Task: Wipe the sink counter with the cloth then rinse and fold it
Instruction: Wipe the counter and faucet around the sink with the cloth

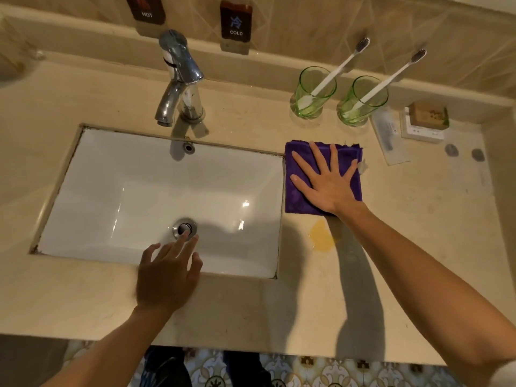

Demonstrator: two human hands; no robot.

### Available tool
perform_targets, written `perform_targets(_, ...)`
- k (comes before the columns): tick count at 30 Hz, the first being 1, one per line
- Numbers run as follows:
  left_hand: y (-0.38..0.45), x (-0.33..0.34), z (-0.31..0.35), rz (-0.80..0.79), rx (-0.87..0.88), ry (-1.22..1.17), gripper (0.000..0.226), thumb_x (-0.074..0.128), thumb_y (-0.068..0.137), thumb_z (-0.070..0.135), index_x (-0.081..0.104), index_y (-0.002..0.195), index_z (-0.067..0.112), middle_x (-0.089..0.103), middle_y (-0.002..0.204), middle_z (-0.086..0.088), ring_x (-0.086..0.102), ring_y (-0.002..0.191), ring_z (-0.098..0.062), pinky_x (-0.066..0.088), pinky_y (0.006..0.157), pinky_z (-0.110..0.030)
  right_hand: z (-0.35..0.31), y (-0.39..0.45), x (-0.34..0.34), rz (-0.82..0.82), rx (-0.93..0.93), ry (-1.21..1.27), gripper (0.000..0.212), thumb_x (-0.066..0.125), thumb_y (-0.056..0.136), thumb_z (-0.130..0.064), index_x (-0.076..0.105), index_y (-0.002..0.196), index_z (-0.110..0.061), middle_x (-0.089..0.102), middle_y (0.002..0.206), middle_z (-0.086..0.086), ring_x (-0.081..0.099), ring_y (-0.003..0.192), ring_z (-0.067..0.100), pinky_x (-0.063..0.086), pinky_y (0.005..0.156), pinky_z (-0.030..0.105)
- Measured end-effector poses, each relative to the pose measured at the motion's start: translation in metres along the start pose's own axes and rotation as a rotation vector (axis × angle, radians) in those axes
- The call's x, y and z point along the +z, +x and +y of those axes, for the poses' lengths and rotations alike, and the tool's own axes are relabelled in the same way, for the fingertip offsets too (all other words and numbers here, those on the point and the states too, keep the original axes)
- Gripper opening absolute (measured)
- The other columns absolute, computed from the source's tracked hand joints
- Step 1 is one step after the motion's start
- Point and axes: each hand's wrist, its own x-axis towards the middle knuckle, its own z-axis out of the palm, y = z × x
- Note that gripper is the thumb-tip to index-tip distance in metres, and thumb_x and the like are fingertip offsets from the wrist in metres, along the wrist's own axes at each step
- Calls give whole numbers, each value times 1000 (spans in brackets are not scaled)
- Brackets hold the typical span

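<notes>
A: Where is the cloth?

B: The purple cloth (304, 196) lies folded flat on the worktop (391, 247), right of centre in the frame, its left edge just beside the right rim of the sink (139, 177).

A: And the grip on it?

B: The right hand (328, 185) lies spread wide on top of it, fingers straight and fanned, palm pressing down. Nothing is pinched or curled round. The left hand (167, 277), lower centre of the frame, hovers over the near rim of the sink with fingers loosely spread, holding nothing; whether it touches the rim I cannot tell.

A: Edges and room around the cloth?

B: Just below the cloth, toward the bottom of the frame, sits a small yellow puddle (321, 237) on the worktop, partly in the shadow of the forearm. Bare stone runs on from there to the front edge and off to the right. Two dark round marks (465, 152) show at the right. Above the cloth the room is tighter.

A: What stands there?

B: Two green glass cups (304, 107), near each other at upper right, each with one white toothbrush (335, 71) leaning out toward the wall. Right of them lie a flat white packet (389, 135) and a small brown box (427, 115) resting on a white tray.

A: And the sink?

B: White, rectangular, its drain (184, 227) near the left fingertips. A chrome tap (178, 79) stands behind it, with hot and cold labels (236, 22) on the wall above.
</notes>
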Motion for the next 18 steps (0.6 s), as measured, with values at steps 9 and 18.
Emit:
perform_targets(9, -4, -14, 9, 59, 24, 7, 45, 33, 92, 36, 72, 105, 17, 76, 87, -5, 71, 89, -26, 46, 93, -44, -1, -41, 13, -55, 20, 0, 62, 10, 93, -78, -12, 148, -62, -20, 166, -13, -26, 152, 29, -18, 109, 75)
perform_targets(18, -6, -7, 7, 128, 41, 90, 29, 50, 91, 31, 74, 90, 16, 72, 74, -14, 66, 67, -34, 50, 79, -41, -5, -69, 25, -64, 65, 47, 62, 9, 92, -79, -14, 147, -62, -22, 166, -13, -27, 151, 30, -16, 109, 77)
